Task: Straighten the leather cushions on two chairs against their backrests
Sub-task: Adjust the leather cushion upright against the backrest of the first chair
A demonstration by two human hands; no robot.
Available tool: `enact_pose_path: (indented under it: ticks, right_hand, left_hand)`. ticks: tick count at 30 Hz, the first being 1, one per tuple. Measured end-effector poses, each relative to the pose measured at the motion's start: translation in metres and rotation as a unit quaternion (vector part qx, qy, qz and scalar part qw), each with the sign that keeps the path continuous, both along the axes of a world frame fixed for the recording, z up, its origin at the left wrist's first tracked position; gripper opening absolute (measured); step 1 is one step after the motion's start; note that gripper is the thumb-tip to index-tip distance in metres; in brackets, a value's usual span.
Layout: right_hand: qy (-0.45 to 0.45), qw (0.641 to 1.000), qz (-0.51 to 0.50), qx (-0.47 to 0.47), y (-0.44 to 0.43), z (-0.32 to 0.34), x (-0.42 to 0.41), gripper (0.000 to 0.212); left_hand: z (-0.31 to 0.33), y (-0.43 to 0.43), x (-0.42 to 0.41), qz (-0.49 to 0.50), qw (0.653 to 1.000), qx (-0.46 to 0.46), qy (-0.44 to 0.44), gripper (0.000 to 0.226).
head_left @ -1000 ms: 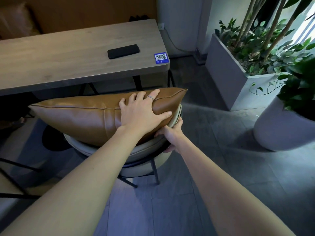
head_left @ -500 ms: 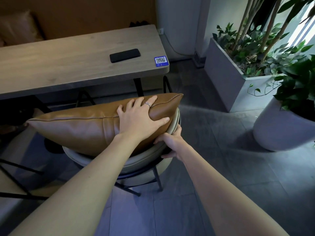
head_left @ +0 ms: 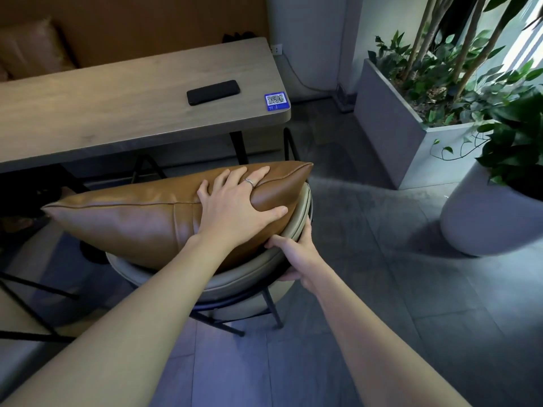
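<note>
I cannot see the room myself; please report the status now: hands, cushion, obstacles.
Left hand spread flat on leather cushion. Right hand gripping chair backrest rim. Cushion on edge, leaning on backrest. Nothing in the way.

chair (head_left: pixel 223 284), leather cushion (head_left: pixel 132 221) on it

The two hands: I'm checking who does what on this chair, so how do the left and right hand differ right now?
The left hand lies spread on the brown leather cushion, thumb round its near face; the right hand grips the chair's grey backrest rim below. The left hand wears a ring; none shows on the right hand. The left hand is in full view; the right hand's fingers are partly hidden behind the rim. Both are bare.
</note>
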State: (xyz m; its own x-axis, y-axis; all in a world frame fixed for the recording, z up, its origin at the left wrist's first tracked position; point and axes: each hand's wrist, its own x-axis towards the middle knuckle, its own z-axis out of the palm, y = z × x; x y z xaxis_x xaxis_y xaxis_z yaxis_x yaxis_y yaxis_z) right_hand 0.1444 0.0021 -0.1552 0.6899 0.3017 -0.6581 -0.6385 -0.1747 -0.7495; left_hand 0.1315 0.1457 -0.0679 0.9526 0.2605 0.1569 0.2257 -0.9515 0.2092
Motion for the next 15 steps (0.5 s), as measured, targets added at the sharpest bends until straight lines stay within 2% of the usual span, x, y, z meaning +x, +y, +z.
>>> enact_pose_path:
  ticks: [15]
  right_hand:
    - [-0.008, 0.999, -0.043, -0.012, 0.012, -0.002, 0.007, 0.129]
  left_hand:
    - [-0.001, 0.010, 0.017, -0.022, 1.000, 0.001, -0.005, 0.081]
